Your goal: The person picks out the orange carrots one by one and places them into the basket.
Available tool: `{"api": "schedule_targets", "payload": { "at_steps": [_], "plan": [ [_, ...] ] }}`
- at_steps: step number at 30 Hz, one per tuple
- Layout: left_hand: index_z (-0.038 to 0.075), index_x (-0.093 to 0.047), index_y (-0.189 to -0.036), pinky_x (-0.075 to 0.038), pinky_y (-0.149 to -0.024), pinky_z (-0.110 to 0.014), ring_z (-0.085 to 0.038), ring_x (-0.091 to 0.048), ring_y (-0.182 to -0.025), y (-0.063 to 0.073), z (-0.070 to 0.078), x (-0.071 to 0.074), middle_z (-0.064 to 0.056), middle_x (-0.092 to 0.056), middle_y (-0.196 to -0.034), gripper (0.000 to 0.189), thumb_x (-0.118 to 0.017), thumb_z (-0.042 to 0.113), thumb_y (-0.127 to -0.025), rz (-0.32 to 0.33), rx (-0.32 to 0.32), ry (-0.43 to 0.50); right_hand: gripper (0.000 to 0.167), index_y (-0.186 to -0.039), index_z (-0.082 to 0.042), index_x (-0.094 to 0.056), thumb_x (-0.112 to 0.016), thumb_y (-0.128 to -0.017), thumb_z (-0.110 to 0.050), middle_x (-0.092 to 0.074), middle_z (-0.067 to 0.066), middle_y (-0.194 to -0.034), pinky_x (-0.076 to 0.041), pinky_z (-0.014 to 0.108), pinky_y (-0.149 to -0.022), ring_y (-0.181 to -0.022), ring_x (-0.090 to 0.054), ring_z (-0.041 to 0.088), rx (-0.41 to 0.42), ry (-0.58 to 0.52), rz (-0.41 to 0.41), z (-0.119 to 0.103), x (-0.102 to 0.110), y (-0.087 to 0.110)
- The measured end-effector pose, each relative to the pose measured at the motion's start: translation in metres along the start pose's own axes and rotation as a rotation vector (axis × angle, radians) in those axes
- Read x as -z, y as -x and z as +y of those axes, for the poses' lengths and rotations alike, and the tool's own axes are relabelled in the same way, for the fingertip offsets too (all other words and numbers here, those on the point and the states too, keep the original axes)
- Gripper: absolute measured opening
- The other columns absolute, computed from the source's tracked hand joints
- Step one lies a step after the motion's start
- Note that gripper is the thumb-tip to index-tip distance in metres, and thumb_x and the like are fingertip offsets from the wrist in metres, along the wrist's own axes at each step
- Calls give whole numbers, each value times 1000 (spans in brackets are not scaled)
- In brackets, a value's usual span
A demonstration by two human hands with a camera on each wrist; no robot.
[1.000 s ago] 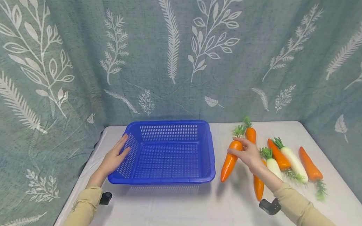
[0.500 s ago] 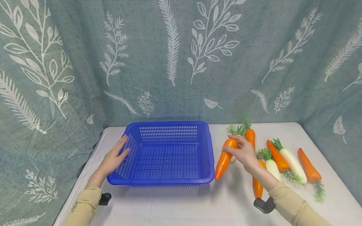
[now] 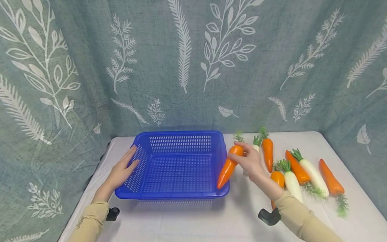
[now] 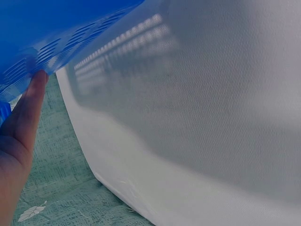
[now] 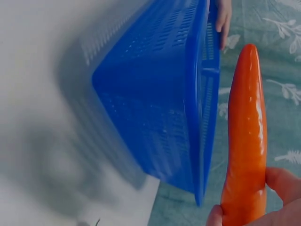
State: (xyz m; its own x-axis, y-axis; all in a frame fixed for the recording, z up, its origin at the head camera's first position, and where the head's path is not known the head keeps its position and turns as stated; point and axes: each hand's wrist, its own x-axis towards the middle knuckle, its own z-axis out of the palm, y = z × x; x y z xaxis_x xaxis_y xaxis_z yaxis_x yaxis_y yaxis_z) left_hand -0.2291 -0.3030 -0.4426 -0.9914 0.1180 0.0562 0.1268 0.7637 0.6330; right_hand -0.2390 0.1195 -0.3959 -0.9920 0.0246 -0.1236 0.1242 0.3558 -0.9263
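My right hand [image 3: 248, 160] pinches an orange carrot [image 3: 229, 168] near its thick top end, thumb and fingers on either side. The carrot tilts down to the left, and its tip overlaps the right rim of the blue plastic basket [image 3: 174, 197] in the head view. From the right wrist view, the carrot [image 5: 247, 136] stands out past the basket's rim [image 5: 192, 94]. Its green leaves show just behind my fingers. At the basket's left side rests my left hand [image 3: 121, 170], fingers stretched out along the rim. The left wrist view shows straight fingers [image 4: 33, 108] against the slotted wall.
Right of my right hand lie several more carrots, among them an upright-lying one [image 3: 267, 152] and one at the far right [image 3: 331, 177]. White radishes [image 3: 314, 177] lie between them. A white cloth [image 3: 179, 232] covers the table, and a patterned green curtain [image 3: 197, 61] hangs behind.
My right hand has moved left with the carrot, from beside the basket to its right rim. A white radish behind that hand has come into view. The left hand stays put.
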Motion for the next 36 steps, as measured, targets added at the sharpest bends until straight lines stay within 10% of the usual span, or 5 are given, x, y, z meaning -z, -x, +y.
{"api": "schedule_targets", "payload": {
  "at_steps": [36],
  "plan": [
    [-2,-19,-150,-17,-114,-60,-45,-16,-142,5,-1,-3,-22,-14,-157,57,-39,21,-102,10,-13,-38,49,-122,0,-60,-75,-76,-12,-62,23,-113,-53,44,-84,-99,-59,34,197,-126,218,-1,-101,9]
  ]
}}
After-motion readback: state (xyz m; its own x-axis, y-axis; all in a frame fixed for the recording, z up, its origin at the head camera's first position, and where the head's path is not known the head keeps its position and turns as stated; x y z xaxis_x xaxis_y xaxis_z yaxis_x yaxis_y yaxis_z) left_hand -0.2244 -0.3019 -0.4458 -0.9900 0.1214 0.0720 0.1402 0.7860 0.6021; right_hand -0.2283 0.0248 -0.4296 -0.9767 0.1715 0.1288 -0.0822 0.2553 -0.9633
